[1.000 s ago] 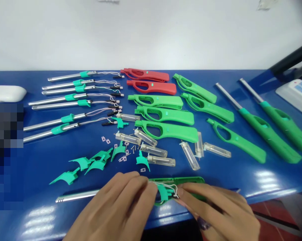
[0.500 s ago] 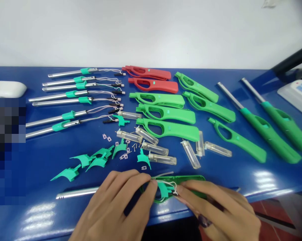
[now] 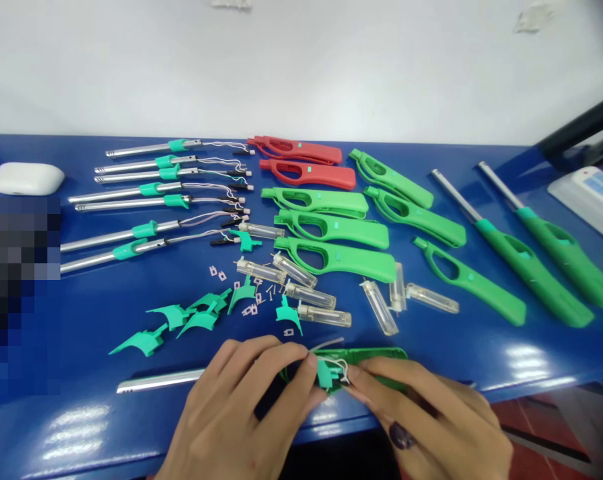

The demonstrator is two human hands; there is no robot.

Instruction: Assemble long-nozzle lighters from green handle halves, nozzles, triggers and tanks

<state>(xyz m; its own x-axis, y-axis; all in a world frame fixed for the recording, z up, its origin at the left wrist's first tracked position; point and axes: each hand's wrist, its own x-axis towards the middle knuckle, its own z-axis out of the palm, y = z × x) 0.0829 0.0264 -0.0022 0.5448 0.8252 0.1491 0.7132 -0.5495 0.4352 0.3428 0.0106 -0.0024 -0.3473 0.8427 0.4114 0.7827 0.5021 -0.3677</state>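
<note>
At the table's front edge, a green lighter casing half (image 3: 376, 354) lies inner side up between my hands. My left hand (image 3: 246, 407) is closed on its neck end, thumb beside a teal trigger piece (image 3: 325, 374). From behind that hand a metal lighter tube (image 3: 161, 381) sticks out to the left. White wires (image 3: 337, 362) loop over the trigger piece. My right hand (image 3: 431, 413) grips the casing, its thumb and forefinger pinched at the wire ends; what sits under those fingertips is hidden. A thin clear tube (image 3: 329, 344) pokes up behind the casing.
Wired metal tubes (image 3: 146, 190) lie at the back left. Red casings (image 3: 311, 175), green casings (image 3: 341, 257) and clear fuel tanks (image 3: 324, 315) fill the middle. Loose teal triggers (image 3: 199, 320) and small clips (image 3: 251, 310) lie nearer. Assembled lighters (image 3: 536, 277) rest at right.
The view has shifted slightly. Both hands keep their hold on the casing, with the right fingertips moved a little at the wires.
</note>
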